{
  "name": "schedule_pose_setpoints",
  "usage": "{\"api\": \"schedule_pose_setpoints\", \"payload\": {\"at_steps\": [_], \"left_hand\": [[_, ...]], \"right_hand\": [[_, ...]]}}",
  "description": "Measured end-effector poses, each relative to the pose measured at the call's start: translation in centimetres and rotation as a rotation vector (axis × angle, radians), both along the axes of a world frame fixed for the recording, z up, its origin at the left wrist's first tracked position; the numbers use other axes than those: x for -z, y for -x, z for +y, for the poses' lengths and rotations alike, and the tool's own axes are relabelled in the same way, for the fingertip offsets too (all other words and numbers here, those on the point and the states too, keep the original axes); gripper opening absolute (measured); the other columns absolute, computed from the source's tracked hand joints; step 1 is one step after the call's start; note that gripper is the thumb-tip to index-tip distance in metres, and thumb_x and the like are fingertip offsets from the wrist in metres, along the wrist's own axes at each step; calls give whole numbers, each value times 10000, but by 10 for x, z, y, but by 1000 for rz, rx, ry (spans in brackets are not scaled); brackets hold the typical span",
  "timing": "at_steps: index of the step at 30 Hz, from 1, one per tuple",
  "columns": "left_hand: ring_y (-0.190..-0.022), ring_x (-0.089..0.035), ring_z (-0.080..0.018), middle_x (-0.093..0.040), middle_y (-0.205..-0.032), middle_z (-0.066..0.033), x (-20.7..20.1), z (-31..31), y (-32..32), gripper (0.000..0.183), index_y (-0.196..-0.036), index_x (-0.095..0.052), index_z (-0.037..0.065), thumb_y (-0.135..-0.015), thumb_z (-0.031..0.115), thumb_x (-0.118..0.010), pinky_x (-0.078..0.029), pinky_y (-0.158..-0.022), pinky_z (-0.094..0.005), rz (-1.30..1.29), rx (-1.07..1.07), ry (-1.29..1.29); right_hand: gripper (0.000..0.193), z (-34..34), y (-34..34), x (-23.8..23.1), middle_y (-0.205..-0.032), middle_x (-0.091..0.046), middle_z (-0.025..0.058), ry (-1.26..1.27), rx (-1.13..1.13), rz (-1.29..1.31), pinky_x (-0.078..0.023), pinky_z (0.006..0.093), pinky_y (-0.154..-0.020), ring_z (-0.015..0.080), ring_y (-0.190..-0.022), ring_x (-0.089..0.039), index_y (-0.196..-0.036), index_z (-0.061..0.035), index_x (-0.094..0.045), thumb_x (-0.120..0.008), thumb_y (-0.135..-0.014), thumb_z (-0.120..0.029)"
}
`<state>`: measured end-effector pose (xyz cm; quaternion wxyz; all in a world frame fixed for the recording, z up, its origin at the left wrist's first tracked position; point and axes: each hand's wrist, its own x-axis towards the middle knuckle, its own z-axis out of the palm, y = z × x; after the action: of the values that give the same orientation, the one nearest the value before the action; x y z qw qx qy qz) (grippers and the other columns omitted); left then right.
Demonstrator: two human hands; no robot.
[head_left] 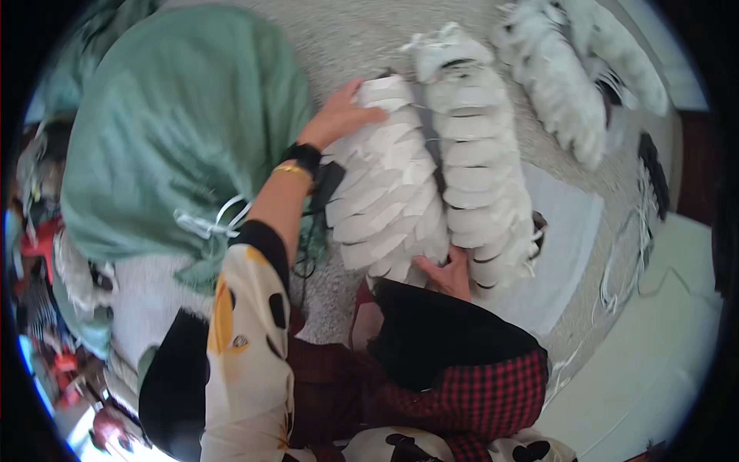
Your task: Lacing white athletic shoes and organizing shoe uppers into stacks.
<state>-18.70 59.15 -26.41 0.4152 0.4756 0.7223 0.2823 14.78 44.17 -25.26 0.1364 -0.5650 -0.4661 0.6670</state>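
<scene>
Before me lies a long bundle of overlapping white curved pieces (385, 185), their exact kind unclear. My left hand (342, 115), with a dark watch and a gold-coloured bracelet at the wrist, grips the bundle's far end, thumb across the top and fingers at its left edge. At the near end my right hand (450, 273) holds the same bundle; its thumb shows on the white pieces and the other fingers are partly hidden. A second, similar bundle (477, 162) lies alongside on the right, with a dark strip between the two.
A large green sack (177, 131), tied with white cord, bulges at the left. More white bundles (550, 77) lie at the far right. Under the second bundle is a white sheet (566, 239). Loose white cords (623, 262) trail on the right; mixed items crowd the left rim.
</scene>
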Motion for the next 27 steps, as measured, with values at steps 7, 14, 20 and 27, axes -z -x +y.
{"api": "schedule_pose_setpoints", "payload": {"at_steps": [7, 14, 20, 27], "left_hand": [[-1218, -574, -260, -607, -1324, -167, -20, -55, -13, 950, -1426, -488, 16, -711, 548, -817, -416, -1067, -339, -290, -107, -17], [-1106, -570, -183, -628, -1211, -98, -73, -158, 18, 653, -1323, -550, 45, -910, 539, -663, -442, -970, -335, -505, -411, -137], [-1219, -523, -229, -570, -1299, -73, -166, -247, 27, 623, -1341, -510, 96, -944, 569, -590, -430, -985, -467, -666, -800, -581], [-1229, -593, -263, -612, -1365, -93, -203, -328, -16, 669, -1424, -506, 85, -1015, 609, -426, -457, -1062, -428, -1138, -1043, -934]], "right_hand": [[713, 11, 29, -1, -1300, -625, 137, 347, 9, 219, -446, 366, -1028, 221, -1178, -594, -1374, 43, -508, -816, -829, -299], [635, 1, 86, -58, -1358, -590, 137, -105, -632, 450, -395, 368, -1093, 254, -1282, -525, -1374, 6, -543, -782, -852, -267], [673, 54, 120, -166, -1388, -567, 155, -477, -1144, 395, -381, 354, -1109, 241, -1274, -524, -1403, 47, -481, -758, -853, -225], [390, 2, 161, -303, -989, -644, 320, -1009, -1436, 112, -480, 479, -878, 461, -948, -613, -1084, 86, -590, -623, -815, -195]]}}
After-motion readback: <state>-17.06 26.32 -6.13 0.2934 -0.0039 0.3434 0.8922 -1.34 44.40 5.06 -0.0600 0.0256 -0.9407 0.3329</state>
